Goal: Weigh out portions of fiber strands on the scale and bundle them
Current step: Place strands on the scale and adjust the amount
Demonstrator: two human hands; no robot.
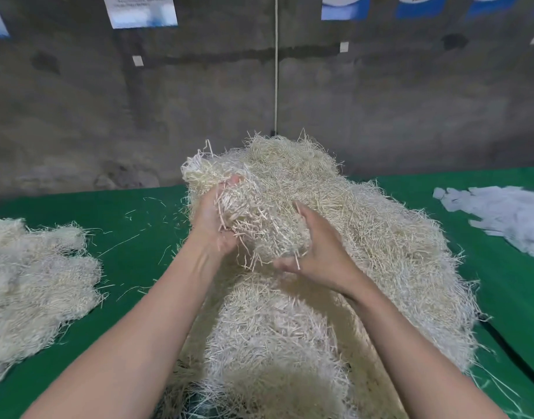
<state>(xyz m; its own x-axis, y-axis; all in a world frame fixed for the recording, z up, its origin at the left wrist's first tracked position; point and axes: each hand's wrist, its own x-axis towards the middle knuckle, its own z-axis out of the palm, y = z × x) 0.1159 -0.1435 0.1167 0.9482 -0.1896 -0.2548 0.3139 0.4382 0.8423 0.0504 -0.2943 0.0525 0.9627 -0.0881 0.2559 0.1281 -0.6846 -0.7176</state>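
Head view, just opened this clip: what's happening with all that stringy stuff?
A person is working over a big heap of fiber strands on a green table. The left hand grips a clump of strands lifted off the heap, while the right hand cups it with open, spread fingers. A smaller pile lies to the left and white slips to the right. No scale is in view.

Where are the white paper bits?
In the head view, the white paper bits lie at the far right on the green table, right of the big fiber pile.
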